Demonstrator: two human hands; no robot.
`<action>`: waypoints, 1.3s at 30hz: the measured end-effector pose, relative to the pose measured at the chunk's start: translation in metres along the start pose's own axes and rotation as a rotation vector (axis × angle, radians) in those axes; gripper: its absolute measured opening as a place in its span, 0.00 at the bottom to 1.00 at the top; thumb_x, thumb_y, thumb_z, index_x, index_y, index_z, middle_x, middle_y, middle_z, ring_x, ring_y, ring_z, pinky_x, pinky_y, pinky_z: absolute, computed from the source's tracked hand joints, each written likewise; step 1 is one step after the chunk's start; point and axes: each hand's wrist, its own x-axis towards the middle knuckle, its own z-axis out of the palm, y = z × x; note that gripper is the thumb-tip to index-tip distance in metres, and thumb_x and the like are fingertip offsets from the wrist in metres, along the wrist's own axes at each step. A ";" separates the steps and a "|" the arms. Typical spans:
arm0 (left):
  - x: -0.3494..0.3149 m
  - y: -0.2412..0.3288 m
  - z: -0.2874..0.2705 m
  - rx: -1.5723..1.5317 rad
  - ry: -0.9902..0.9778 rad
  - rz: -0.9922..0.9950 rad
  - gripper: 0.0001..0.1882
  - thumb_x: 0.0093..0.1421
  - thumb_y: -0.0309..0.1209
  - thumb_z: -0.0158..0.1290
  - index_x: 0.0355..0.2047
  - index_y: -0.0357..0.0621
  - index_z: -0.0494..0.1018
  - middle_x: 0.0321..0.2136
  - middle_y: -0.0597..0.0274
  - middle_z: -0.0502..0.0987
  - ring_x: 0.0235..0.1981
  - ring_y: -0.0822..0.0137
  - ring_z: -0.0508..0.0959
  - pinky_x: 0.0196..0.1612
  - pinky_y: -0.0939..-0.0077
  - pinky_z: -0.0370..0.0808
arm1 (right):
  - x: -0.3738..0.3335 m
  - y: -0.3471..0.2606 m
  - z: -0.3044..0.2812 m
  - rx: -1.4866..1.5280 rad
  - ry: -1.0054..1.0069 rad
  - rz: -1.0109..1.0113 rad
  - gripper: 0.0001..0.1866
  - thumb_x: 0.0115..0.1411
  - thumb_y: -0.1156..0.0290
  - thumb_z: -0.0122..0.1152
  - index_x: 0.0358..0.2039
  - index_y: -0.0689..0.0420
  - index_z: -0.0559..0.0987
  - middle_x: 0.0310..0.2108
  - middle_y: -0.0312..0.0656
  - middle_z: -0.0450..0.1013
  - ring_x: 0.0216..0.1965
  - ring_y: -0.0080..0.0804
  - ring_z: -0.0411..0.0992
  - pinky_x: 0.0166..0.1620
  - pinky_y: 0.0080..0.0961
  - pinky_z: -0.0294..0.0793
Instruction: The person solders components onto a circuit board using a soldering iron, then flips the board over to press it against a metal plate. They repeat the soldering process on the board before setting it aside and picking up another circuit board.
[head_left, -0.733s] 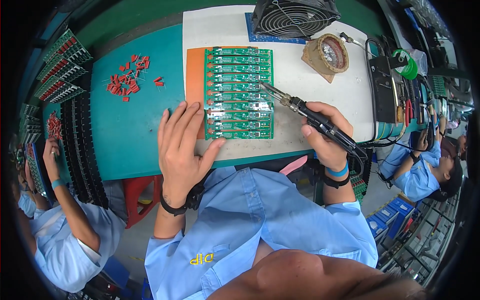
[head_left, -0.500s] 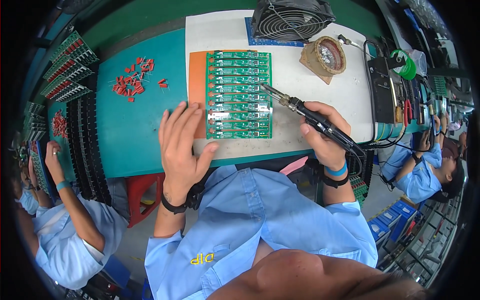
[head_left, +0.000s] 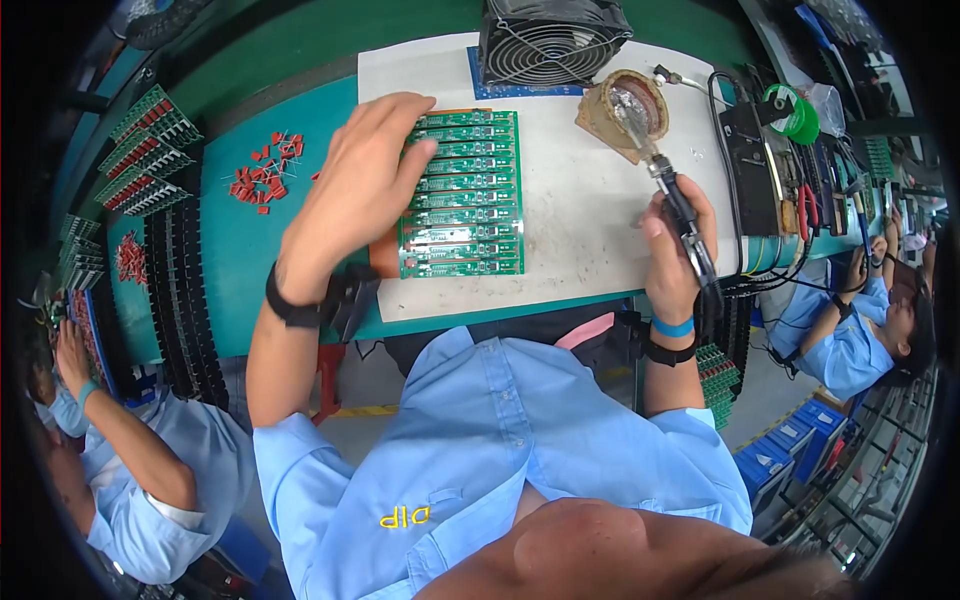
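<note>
A green circuit board panel (head_left: 465, 213), divided into several narrow strips, lies on an orange sheet (head_left: 383, 258). My left hand (head_left: 362, 175) is open over the panel's left side. Its fingers stretch toward the far left corner and its thumb lies apart over the upper strips, hiding part of them. In my right hand (head_left: 672, 250) is a black soldering iron (head_left: 683, 212), gripped along its handle. The iron points away from me, and its tip reaches into a round brown pot (head_left: 597, 112) with shiny bits inside.
A black fan (head_left: 552, 48) stands at the back. Red components with wire leads (head_left: 265, 178) lie on the green mat at left. Pliers (head_left: 806, 210) and cables are at right. Co-workers sit on both sides, one hand (head_left: 72, 358) visible at far left.
The soldering iron has moved from the panel to the pot at the right. My left hand has moved from the panel's near left side up over its far left part.
</note>
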 end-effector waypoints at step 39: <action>0.003 -0.002 0.038 -0.086 0.032 0.213 0.18 0.65 0.27 0.62 0.55 0.43 0.78 0.53 0.58 0.79 0.57 0.52 0.74 0.61 0.58 0.69 | -0.020 -0.041 0.019 -0.068 -0.361 0.133 0.22 0.57 0.82 0.71 0.54 0.67 0.81 0.36 0.40 0.83 0.37 0.21 0.79 0.44 0.19 0.78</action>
